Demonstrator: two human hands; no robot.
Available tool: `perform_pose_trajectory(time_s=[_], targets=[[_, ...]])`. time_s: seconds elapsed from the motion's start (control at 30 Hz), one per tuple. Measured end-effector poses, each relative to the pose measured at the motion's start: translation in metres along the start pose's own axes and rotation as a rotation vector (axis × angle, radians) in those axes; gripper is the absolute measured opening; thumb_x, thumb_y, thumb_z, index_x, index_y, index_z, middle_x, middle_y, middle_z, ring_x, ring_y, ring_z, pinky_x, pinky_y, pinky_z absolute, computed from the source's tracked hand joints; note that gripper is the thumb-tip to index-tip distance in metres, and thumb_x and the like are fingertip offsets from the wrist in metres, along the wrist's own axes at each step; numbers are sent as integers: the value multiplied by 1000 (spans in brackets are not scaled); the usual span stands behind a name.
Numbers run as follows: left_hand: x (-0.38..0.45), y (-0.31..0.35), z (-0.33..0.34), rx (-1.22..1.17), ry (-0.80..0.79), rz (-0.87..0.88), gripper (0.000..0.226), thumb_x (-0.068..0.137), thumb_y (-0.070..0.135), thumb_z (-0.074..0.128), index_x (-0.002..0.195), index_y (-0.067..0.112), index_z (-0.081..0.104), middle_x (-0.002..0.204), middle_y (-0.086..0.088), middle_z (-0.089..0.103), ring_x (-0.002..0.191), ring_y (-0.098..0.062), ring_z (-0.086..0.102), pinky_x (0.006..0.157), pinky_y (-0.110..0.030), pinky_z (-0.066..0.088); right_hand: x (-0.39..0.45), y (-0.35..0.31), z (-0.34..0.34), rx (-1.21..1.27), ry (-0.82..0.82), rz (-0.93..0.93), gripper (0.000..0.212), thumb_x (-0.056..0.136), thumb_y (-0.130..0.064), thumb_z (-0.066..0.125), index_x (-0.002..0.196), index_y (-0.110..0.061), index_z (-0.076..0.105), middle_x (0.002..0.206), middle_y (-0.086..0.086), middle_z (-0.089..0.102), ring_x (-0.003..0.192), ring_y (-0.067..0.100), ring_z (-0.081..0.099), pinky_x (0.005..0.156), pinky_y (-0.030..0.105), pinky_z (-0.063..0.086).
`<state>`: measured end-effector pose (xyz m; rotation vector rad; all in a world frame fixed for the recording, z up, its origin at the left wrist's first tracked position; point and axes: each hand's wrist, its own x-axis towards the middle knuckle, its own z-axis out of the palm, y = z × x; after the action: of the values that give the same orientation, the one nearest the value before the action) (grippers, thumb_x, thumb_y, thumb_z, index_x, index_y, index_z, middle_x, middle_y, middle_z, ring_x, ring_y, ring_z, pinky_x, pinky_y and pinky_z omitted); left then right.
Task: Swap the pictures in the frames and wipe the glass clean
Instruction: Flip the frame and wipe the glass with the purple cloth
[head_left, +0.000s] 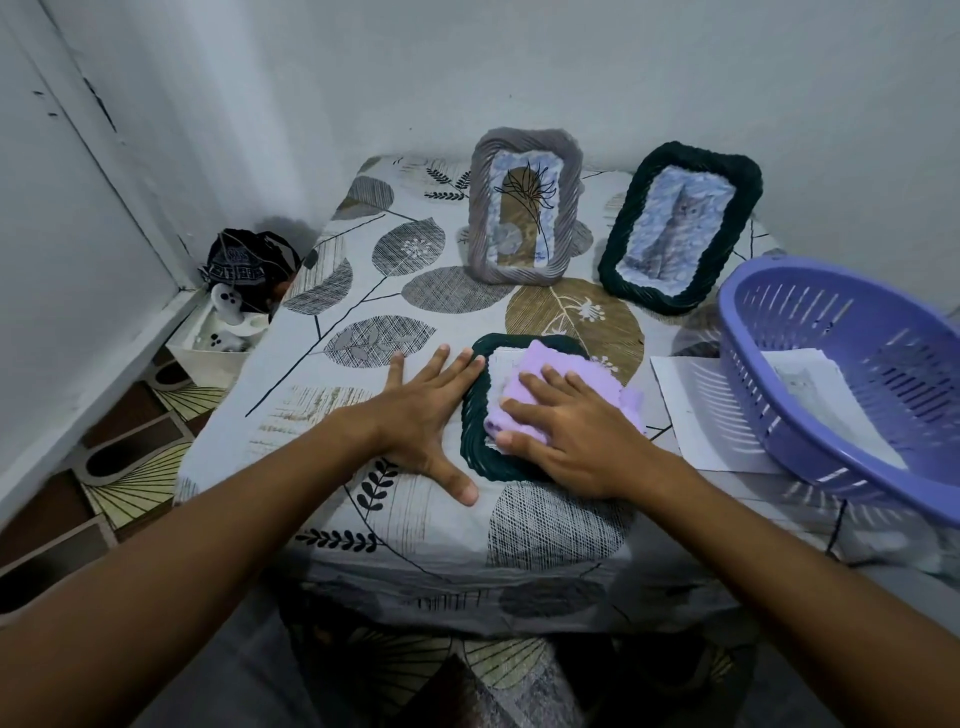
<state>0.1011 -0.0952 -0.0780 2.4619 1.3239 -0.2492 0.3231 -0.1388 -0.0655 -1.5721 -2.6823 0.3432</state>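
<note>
**Head count of everything on that leaf-print table**

Three picture frames total. One grey frame (524, 208) stands upright at the upper middle, one dark green frame (680, 228) leans at the upper right, and a second dark green frame (475, 415) lies flat at the centre.

One lilac cloth (566, 389), sitting on that flat frame.

One purple basket (841, 374) at the right edge, with one sheet of paper (691, 415) partly under it and what looks like one more print inside, though it's hard to tell.

Two hands in shot: left hand (426, 421), right hand (576, 436).

One tablecloth (415, 312). One dark bag (249, 265) at the left.
</note>
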Motion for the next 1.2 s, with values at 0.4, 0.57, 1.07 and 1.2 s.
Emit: perform_pose_trajectory(time_s=[0.4,0.57,1.07,1.2], targets=[[-1,3,-4,10,-23,-4,151,46,85,66,147,24,-27,156,1,-29,138,-17,-36,109,-62,-21,-7,11,-12,-100,-18,15,93,80,-78,-7,149,-28,31,159,6,20,148,25,11,120,41,9],[-1,4,-5,17,-30,-8,150,47,84,67,147,24,-27,156,1,-29,139,-19,-36,109,-62,-20,36,20,-10,-133,-3,117,96,77,-79,-5,151,-25,24,161,11,12,148,31,3,118,46,5],[4,-1,4,-7,77,-6,145,39,103,32,151,26,-17,159,4,-20,143,-16,-27,110,-64,-15,-20,10,-3,-41,-11,64,90,77,-76,-1,150,-30,27,162,4,6,149,21,-5,120,38,0],[3,-2,4,-32,89,-5,144,40,102,35,151,27,-15,160,3,-17,143,-16,-26,110,-62,-17,-9,15,-8,-62,-8,124,79,84,-71,4,151,-32,24,162,8,1,149,25,-5,118,39,1]])
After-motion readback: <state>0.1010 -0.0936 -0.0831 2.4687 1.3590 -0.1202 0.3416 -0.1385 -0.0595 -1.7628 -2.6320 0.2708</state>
